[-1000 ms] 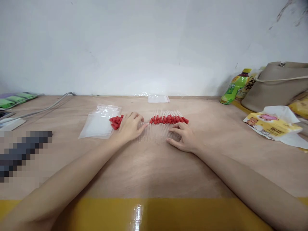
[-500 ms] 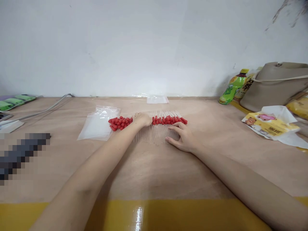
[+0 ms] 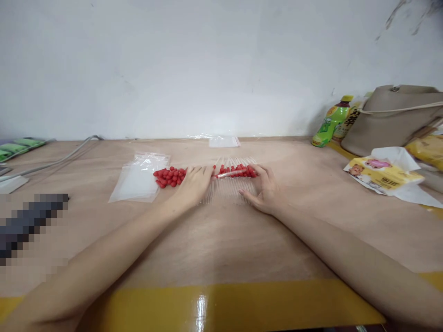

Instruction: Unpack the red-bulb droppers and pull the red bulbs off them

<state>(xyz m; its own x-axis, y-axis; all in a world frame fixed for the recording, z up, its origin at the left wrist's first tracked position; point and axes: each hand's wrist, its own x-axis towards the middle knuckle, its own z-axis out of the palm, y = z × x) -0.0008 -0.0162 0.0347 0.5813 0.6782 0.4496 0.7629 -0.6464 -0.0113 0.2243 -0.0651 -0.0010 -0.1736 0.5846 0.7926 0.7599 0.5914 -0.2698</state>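
A row of clear droppers with red rubber bulbs (image 3: 237, 170) lies side by side, their thin clear tubes (image 3: 228, 190) pointing toward me. One dropper lies crosswise over the bulbs. My left hand (image 3: 195, 183) lies palm down at the row's left end, fingers laid forward and its fingertips partly hidden. At the right end, my right hand (image 3: 268, 191) is open, its thumb apart from its bent fingers, touching or close to the droppers. A loose pile of red rubber bulbs (image 3: 169, 176) sits just left of my left hand.
Clear plastic bags (image 3: 136, 182) lie left of the bulb pile; another small bag (image 3: 224, 141) is by the wall. A green bottle (image 3: 332, 122), a beige bag (image 3: 384, 120) and a tissue pack (image 3: 384, 173) stand or lie at right. A grey cable (image 3: 65, 159) runs at left.
My left hand has flattened from a bent, closed pose and shifted slightly left. A dropper now shows across the row. My right hand has moved up against the row's right end.
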